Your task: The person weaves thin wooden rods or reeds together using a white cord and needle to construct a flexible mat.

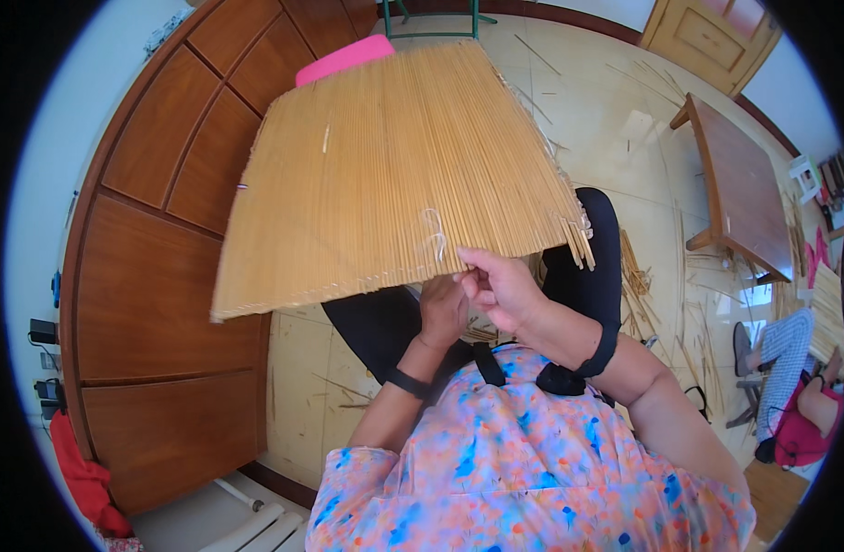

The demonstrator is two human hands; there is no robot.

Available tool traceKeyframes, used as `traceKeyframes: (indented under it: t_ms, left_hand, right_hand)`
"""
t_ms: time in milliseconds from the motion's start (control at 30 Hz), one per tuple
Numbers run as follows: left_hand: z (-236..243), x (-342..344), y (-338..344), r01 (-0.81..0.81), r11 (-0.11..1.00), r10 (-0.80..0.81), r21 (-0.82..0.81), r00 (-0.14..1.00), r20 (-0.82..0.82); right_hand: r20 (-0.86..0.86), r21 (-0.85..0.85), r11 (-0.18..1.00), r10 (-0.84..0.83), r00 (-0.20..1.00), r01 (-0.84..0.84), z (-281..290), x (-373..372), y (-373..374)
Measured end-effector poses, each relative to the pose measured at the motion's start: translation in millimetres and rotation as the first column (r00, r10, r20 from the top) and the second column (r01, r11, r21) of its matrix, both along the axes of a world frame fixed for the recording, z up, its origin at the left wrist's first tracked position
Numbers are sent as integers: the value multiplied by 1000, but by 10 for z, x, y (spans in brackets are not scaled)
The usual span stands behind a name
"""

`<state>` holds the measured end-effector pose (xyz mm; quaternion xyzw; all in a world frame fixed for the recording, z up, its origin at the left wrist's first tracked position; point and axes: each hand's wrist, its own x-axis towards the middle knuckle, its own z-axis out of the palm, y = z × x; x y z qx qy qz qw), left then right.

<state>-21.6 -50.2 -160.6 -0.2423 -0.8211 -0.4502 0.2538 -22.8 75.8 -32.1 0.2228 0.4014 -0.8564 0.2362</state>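
A wide panel of thin straw-coloured stalks (pixel 394 156), stitched side by side, spreads out in front of me above my knees. Its near edge is lined with pale stitching. My right hand (pixel 509 293) is closed, thumb and fingers pinching at that near edge. Just left of it, my left hand (pixel 445 311) is curled at the underside of the same edge, its fingertips partly hidden by the panel. A loose loop of white thread (pixel 433 230) lies on the panel close to my right fingertips. Several stalks (pixel 580 244) stick out at the near right corner.
A pink object (pixel 346 60) shows behind the far edge. Brown wooden cabinets (pixel 169 294) stand at left. A low wooden table (pixel 744 184) is at right, with loose stalks (pixel 635 276) scattered on the tiled floor. Another person (pixel 803 396) sits at far right.
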Motion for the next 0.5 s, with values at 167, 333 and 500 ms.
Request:
traceKeyframes:
  t_ms: [167, 333, 500]
  left_hand:
    - [65, 34, -164, -44, 985, 53, -164, 997, 50]
    - [470, 275, -601, -173, 964, 180, -202, 984, 16]
    - [1034, 483, -825, -191, 981, 187, -17, 973, -135]
  right_hand:
    - [-54, -18, 999, 31, 998, -32, 17, -11, 32]
    - [-77, 25, 1000, 3, 997, -1, -141, 6, 69]
    - [-50, -10, 997, 80, 996, -81, -252, -23, 147]
